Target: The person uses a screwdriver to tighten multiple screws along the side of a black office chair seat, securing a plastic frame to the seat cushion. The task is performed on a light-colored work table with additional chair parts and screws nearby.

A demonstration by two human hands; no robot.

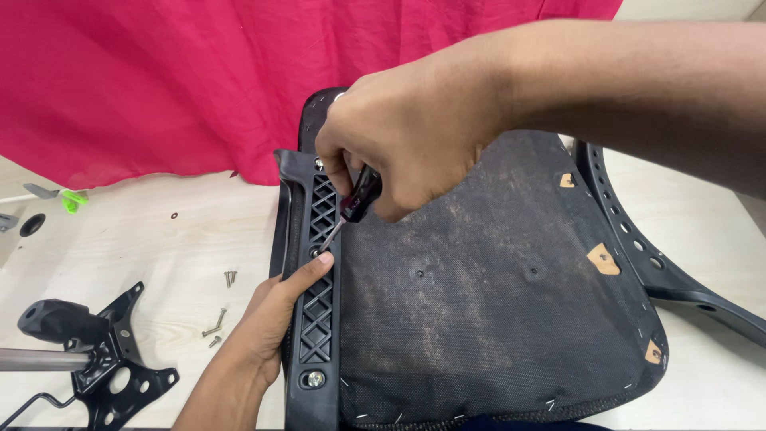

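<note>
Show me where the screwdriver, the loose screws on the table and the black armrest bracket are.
screwdriver (361, 197), head view, on its dark handle below the right hand's fingers.
loose screws (214, 326), head view, on the shaft of the long screw.
black armrest bracket (316, 319), head view, on its lattice part.
</note>
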